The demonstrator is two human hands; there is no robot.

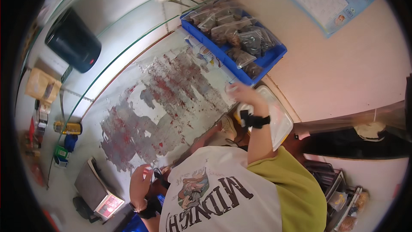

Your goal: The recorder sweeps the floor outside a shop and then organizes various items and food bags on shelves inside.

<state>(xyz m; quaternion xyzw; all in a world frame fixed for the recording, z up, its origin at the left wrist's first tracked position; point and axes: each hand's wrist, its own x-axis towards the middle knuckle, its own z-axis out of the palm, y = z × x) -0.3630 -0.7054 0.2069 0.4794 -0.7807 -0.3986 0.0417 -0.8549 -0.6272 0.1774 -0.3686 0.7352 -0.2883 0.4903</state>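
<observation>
My right hand point(240, 92), blurred by motion, is at the near corner of a blue plastic tray point(216, 51). Whether it touches the tray or holds anything is unclear. Inside the tray are several clear zip bags point(250, 41) with dark and brown contents. My left hand point(140, 178) is over the near left edge of a worn worktop point(164, 124), fingers loosely bent and thumb apart, with nothing visible in it. Peeled white covering on that worktop exposes grey and reddish patches. Each wrist wears a black strap.
A glass shelf point(127, 50) runs along the left, near a black bin-like container point(75, 40). A boxy device with a lit screen point(110, 205) stands at lower left. Below my right forearm is a white-lidded plastic box point(277, 112). A wire rack point(331, 183) is at right.
</observation>
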